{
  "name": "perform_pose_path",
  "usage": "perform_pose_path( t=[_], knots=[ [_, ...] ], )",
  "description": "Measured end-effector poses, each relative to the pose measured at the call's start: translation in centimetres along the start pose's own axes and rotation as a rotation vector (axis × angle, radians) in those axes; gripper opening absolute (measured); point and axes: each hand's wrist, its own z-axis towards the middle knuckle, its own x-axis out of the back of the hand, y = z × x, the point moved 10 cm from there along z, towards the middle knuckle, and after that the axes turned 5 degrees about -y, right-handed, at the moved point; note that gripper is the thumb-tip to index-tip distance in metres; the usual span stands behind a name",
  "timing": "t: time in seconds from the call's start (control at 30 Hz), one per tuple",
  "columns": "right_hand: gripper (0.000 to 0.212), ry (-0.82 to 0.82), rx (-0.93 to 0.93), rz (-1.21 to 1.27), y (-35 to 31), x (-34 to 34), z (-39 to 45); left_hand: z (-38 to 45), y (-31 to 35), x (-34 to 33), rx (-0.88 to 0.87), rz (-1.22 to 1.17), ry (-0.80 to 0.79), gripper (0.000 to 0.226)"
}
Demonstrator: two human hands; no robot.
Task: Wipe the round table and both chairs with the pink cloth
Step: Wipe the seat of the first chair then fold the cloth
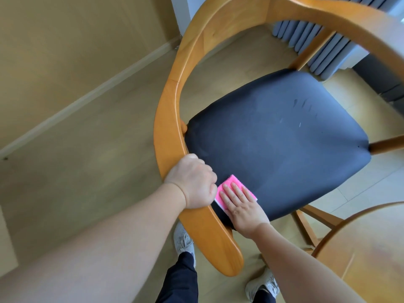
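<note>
A: From the head view, where is the pink cloth [229, 184]?

B: On the near-left corner of the chair's dark seat [279, 136], folded flat. The right hand [242, 206] lies on it with fingers [235, 190] straight and close together, pressing down, not curled round it.

A: And the other hand?

B: The left hand [194, 182] grips the wooden armrest [170, 119] just left of the seat, fingers wrapped round the rail, steadying the chair.

A: What could go wrong?

B: My guess: a flat palm only holds the cloth by pressure, so on a fast stroke it could bunch or slip out from under the fingers and drop off the seat's near edge to the floor [87, 171]. Pushing hard across the seat could also shift the chair if the grip on the armrest loosens.

A: The table?

B: Only its rim [349, 217] shows, right of the seat; whether it is wiped I cannot tell.
</note>
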Motion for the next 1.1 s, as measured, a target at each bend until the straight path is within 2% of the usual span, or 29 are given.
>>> perform_pose_path(
  t=[0.13, 0.3, 0.43, 0.57, 0.63, 0.7, 0.87, 1.1],
  knots=[
    [0.057, 0.051, -0.039, 0.009, 1.2, 0.5, -0.4, 0.3, -0.4, -0.4, 0.018, -0.015, 0.008, 0.027],
    [0.056, 0.094, -0.144, -0.010, 5.4, 1.1, -1.9, 0.5, -0.5, -0.4, 0.025, -0.010, 0.030, 0.034],
    [0.058, 0.130, -0.292, 0.045, 10.7, 1.9, -2.3, 0.5, -0.7, -0.3, 0.025, -0.011, 0.046, 0.039],
    [0.067, 0.190, -0.566, 0.183, 18.6, 3.0, -3.9, 0.5, -0.6, -0.5, 0.016, -0.019, 0.053, 0.038],
    [0.066, 0.175, -0.610, 0.196, 20.3, 2.9, -4.3, 0.5, -0.6, -0.5, 0.017, -0.023, 0.061, 0.037],
    [0.067, 0.163, -0.622, 0.212, 20.2, 2.7, -4.1, 0.4, -0.7, -0.5, 0.021, -0.038, 0.058, 0.034],
    [0.066, 0.188, -0.798, 0.355, 18.2, 1.3, -5.1, 0.3, -0.6, -0.3, 0.015, -0.064, 0.077, 0.028],
    [0.058, 0.174, -0.824, 0.468, 8.6, -2.1, -6.4, 0.2, -0.6, -0.2, 0.024, -0.066, 0.090, 0.033]
  ],
)
